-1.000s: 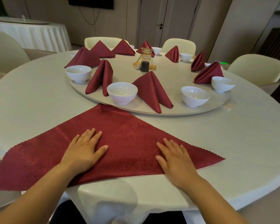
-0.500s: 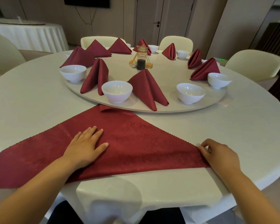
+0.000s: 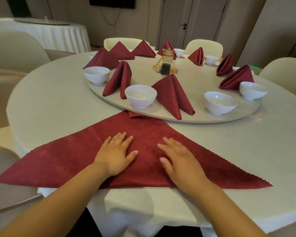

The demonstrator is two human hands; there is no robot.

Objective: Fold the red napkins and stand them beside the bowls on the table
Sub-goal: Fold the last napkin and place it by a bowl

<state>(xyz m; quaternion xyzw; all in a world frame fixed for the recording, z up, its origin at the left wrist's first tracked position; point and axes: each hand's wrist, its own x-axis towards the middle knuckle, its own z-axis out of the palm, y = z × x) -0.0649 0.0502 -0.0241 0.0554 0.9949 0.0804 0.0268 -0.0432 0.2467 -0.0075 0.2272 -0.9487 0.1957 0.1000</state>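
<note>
1 flat red napkin (image 3: pixel 79 159), folded to a triangle, lies at the near edge of the counter (image 3: pixel 58 103). Its long side runs along that edge, its tip is crumpled against the rim of the turntable (image 3: pixel 195 79), and its left corner hangs past the counter's edge. L hand (image 3: pixel 116 156) & R hand (image 3: pixel 179 159) both rest palm-down near its middle, side by side, not touching. Fingers (image 3: pixel 125 139) are straight, slightly spread, released, grasping nothing.

On the turntable, 9 folded napkins (image 3: pixel 173 94) stand upright round the rim. 6 white bowls (image 3: pixel 140 95) are in plain view. A few more are part-hidden at the far edge, so the count there is unclear. The nearest bowl sits btwn 2 standing napkins. 1 glass jar (image 3: pixel 166 65) w/ dark contents stands at the turntable's centre.

Cream chairs (image 3: pixel 204 47): 2 at the far edge, 1 at the right edge, 1 at the left.
</note>
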